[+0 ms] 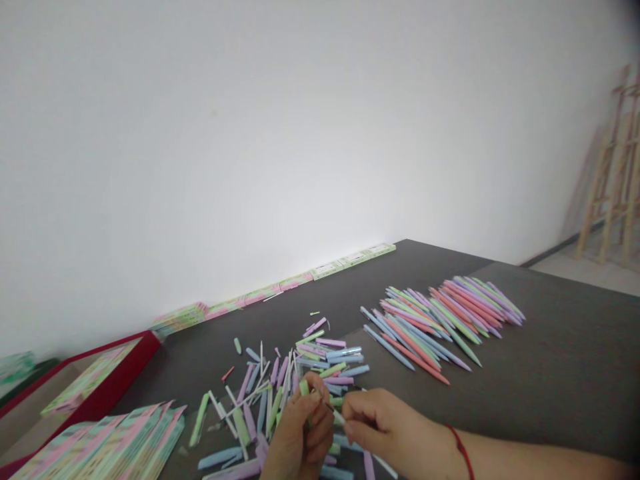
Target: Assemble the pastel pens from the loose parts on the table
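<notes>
My left hand (303, 430) is closed around a light green pen barrel (305, 388), whose end pokes up above the thumb. In a pinch, my right hand (377, 421) holds a thin white pen refill (337, 416), its dark tip pointing toward the left hand. The two hands are close together, and the fingers hide whether the refill touches the barrel. Around and beneath them lie loose purple, blue and green pen barrels (245, 380), mixed with several white refills (261, 353). A red cord circles my right wrist.
Whole pastel pens (415, 333) lie in a heap on the dark table (550, 347), to the right. At the left are a red-rimmed box (145, 343) and a fan of printed packets (115, 440). Flat printed packs (295, 281) line the white wall. A wooden easel (613, 173) stands beyond.
</notes>
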The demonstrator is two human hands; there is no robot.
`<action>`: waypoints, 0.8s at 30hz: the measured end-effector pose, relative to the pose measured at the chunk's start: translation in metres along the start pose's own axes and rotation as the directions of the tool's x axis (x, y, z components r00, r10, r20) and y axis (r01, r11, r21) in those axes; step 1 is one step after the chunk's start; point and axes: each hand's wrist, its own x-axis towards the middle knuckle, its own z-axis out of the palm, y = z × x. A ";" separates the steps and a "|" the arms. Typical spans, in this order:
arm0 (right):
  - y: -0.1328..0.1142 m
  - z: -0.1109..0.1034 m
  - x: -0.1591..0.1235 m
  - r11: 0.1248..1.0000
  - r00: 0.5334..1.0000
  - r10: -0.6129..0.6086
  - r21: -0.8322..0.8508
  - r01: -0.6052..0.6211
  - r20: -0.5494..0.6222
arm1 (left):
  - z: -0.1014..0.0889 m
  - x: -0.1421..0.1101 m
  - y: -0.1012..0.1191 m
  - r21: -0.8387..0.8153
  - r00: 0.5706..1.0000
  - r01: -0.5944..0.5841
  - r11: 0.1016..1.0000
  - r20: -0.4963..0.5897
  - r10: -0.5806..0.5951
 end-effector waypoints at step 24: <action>0.008 -0.008 0.008 0.930 0.995 -0.031 0.363 0.065 -0.098 | 0.005 0.001 0.001 -0.046 0.978 0.098 0.994 -0.182 -0.105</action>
